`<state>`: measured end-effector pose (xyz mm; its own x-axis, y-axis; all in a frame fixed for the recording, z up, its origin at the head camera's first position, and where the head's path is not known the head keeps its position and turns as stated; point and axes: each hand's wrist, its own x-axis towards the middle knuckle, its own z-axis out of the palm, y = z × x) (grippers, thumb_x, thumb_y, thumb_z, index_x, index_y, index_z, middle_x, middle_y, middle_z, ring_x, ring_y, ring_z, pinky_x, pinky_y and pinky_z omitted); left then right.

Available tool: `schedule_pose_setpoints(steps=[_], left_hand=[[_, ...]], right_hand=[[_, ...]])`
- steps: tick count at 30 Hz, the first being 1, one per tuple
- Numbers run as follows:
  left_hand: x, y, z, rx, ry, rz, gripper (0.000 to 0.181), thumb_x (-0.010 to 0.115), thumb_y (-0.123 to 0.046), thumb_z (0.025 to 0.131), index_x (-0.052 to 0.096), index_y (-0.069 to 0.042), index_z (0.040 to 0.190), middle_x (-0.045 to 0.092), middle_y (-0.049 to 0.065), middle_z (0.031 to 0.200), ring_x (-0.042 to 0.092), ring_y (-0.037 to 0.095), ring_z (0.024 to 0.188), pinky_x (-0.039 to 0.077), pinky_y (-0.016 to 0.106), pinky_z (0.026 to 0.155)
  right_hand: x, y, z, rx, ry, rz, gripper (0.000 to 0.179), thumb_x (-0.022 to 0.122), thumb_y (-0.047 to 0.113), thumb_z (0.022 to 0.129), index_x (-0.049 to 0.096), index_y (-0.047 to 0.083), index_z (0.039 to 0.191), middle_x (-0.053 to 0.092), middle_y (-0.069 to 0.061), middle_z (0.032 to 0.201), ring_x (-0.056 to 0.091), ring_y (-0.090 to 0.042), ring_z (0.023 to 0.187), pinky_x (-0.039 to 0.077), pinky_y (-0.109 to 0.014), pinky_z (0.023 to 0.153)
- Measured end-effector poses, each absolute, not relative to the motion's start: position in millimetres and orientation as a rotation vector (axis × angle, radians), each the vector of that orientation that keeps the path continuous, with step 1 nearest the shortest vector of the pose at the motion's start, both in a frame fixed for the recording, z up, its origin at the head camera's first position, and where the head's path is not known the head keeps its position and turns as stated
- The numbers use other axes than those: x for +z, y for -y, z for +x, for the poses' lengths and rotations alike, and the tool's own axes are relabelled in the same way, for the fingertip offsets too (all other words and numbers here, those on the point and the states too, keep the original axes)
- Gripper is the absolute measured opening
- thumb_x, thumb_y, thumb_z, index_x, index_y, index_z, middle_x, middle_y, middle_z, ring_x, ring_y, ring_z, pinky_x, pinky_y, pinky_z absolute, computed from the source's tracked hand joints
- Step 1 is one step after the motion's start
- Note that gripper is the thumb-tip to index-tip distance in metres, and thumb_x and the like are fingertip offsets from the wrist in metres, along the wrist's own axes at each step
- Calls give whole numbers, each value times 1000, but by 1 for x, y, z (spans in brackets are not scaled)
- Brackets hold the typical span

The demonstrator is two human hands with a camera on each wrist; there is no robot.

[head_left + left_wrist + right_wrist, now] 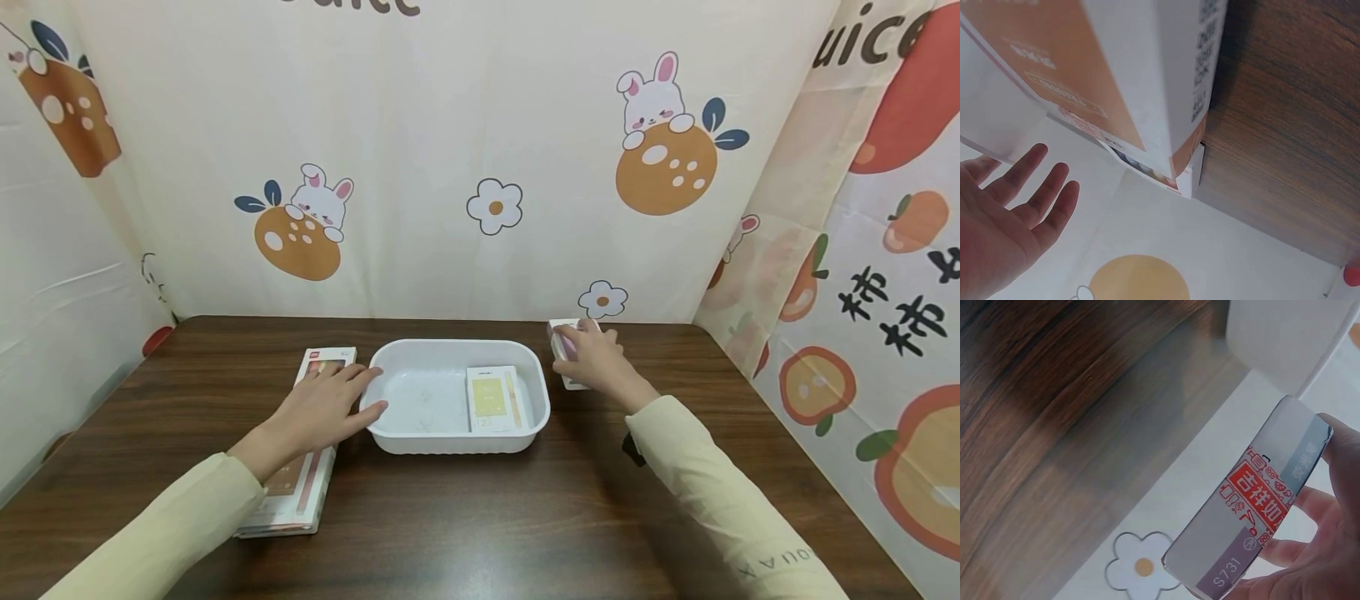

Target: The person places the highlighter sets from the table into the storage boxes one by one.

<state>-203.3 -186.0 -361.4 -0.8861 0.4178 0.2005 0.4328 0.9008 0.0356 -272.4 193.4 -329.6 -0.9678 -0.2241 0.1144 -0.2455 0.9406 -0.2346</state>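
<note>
My left hand is spread with extended fingers at the left rim of a white plastic basin, above flat white boxes on the table. The left wrist view shows a white-and-orange box beside the loosely extended fingers. Behind it, a second box shows a row of coloured ends. Right of the basin, my right hand grips a small white-and-purple box by its sides; red lettering and "S731" mark its edge. Inside the basin, at its right, lies a white box with a yellow panel.
The dark wood table ends at the back against a cream curtain printed with rabbits and flowers. Printed cloth also hangs along the right side, and a white sheet along the left.
</note>
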Motion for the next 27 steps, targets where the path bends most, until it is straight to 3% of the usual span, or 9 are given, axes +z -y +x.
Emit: schedule_pose_setpoints(steps=[9, 27], left_hand=[[-361, 186, -203, -102, 2877, -651, 60, 43, -54, 89, 51, -11, 129, 57, 13, 123, 51, 36, 111, 39, 54, 92], [-362, 186, -204, -102, 2867, -658, 60, 42, -54, 89, 51, -10, 129, 57, 12, 123, 51, 36, 111, 38, 54, 92]], right_hand=[[-322, -175, -259, 381, 2965, 432, 55, 63, 29, 76, 52, 14, 128, 45, -24, 125, 43, -44, 89, 42, -51, 68], [-313, -127, -235, 360, 3019, 458, 56, 65, 31, 78, 50, 23, 131, 43, -19, 130, 44, -43, 95, 42, -52, 78]])
